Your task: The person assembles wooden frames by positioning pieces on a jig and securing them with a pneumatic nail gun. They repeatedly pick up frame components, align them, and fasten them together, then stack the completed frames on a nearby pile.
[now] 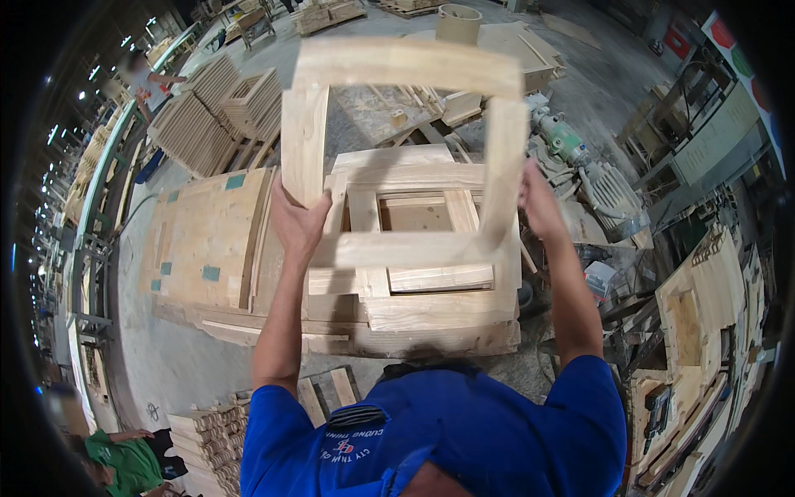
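I grasped a wooden frame (406, 66) — likely light, stiff — by its sides, left hand (301, 217) at eight o'clock, right hand (542, 203) at four.

Frame (406, 65) above piled frames (431, 311), panel (203, 240) left, motor (566, 142) right

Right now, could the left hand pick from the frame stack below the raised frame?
Probably not: the left hand is occupied gripping the raised wooden frame, which is held above the frame stack. It would likely have to let go first.
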`<action>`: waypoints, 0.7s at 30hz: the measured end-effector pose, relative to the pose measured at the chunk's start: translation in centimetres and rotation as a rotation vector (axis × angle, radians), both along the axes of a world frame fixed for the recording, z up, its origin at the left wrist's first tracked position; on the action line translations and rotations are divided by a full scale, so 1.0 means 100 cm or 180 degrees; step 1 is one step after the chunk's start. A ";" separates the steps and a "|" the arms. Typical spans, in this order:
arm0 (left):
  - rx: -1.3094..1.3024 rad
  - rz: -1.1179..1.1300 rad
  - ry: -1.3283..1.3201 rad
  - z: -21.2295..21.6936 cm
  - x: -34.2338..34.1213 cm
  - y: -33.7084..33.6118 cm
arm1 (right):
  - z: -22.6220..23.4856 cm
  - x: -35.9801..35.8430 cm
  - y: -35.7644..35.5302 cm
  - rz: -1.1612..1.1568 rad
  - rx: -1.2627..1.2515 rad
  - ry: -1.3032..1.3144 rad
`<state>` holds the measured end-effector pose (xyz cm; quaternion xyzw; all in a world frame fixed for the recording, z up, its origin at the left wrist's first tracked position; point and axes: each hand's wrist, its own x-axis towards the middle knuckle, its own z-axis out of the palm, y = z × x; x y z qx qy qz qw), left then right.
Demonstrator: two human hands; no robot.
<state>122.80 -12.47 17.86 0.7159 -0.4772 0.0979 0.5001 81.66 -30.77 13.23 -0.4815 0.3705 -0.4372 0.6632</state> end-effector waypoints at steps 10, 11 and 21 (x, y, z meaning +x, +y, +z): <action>-0.0194 -0.1830 -0.0173 -0.047 0.012 -0.008 | 0.007 -0.035 -0.017 0.0123 -0.0466 -0.2123; 0.0018 -0.1841 -0.0462 -0.061 0.011 -0.007 | -0.010 -0.044 -0.015 0.0167 -0.0534 -0.1901; 0.1954 -0.1686 -0.1795 -0.120 0.018 0.042 | -0.103 -0.040 0.068 -0.0232 -0.1206 0.0917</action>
